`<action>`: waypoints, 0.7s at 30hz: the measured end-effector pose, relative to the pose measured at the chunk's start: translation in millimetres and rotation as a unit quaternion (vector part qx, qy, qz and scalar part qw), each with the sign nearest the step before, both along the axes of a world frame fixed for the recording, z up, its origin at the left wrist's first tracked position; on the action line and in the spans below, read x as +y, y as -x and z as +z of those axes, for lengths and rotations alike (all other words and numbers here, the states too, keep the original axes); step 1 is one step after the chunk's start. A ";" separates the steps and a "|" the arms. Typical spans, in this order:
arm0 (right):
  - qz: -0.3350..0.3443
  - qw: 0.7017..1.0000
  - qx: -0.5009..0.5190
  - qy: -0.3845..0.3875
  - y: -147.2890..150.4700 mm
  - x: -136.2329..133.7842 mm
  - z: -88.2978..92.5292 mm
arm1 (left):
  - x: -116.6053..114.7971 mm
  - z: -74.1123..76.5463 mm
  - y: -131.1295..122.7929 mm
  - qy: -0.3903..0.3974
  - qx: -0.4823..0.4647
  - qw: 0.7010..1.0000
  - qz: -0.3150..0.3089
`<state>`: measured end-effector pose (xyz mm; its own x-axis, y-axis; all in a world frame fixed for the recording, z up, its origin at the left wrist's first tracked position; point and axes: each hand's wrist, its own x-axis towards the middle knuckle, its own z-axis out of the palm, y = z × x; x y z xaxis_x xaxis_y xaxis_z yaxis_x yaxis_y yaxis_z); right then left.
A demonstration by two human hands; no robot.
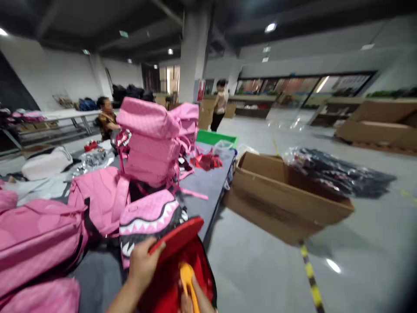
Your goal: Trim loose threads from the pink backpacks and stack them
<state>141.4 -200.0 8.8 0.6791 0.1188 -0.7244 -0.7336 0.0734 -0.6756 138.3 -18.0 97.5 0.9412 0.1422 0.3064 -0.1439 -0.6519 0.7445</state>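
Holding: left hand [143,261], flap [180,234], edge pinched; right hand [201,298], orange tool [187,275], clasped, long axis pointing away, round end below flap, against red lining [200,259].

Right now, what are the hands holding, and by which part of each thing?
The left hand grips the red flap by its left end; the right hand holds the yellow tool below its rounded end.

Spreading over a shiny grey floor [254,269] with black-and-yellow tape [311,278], running past a pale column [194,56] to white walls [68,74] and wide windows [345,84], and lying under small lights [270,28] and a dark ceiling [97,21].
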 end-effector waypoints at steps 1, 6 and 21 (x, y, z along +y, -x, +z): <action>-0.012 0.999 0.040 -0.030 17.7 -2.8 -5.7 | 1.7 11.4 -0.1 0.001 0.005 1.000 0.004; -0.142 0.958 0.176 -0.179 68.2 -9.5 -10.2 | 11.6 30.5 -31.6 0.010 -0.048 0.996 0.078; -0.163 0.962 0.158 -0.152 42.8 8.0 -26.7 | 14.7 19.1 -64.0 0.043 -0.072 0.996 0.022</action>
<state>98.5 -192.0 -17.9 0.4671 0.1753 -0.8666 -0.8037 0.4928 -0.3335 202.3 -3.3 116.6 0.8808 0.2133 0.4228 -0.2267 -0.5939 0.7719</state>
